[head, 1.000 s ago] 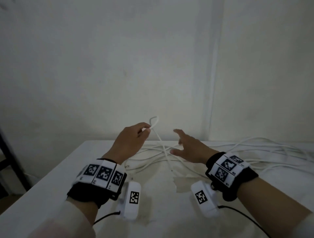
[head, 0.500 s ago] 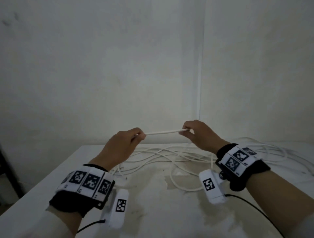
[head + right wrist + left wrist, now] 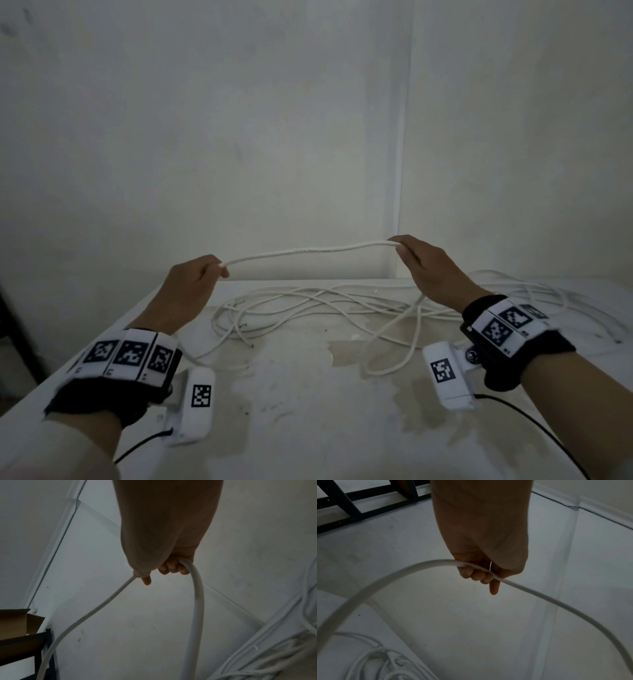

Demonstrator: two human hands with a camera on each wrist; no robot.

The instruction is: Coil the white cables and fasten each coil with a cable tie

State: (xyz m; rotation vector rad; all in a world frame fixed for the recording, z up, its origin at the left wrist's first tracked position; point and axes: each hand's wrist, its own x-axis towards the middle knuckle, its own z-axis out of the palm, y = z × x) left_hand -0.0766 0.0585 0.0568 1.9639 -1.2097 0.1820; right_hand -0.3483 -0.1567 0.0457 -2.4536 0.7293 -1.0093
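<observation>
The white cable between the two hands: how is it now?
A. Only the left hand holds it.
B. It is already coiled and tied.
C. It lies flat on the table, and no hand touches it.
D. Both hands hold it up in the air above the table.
D: the left hand and the right hand each grip the white cable, which spans between them above the table.

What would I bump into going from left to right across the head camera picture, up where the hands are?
left hand → stretched white cable → right hand → pile of loose cables
</observation>
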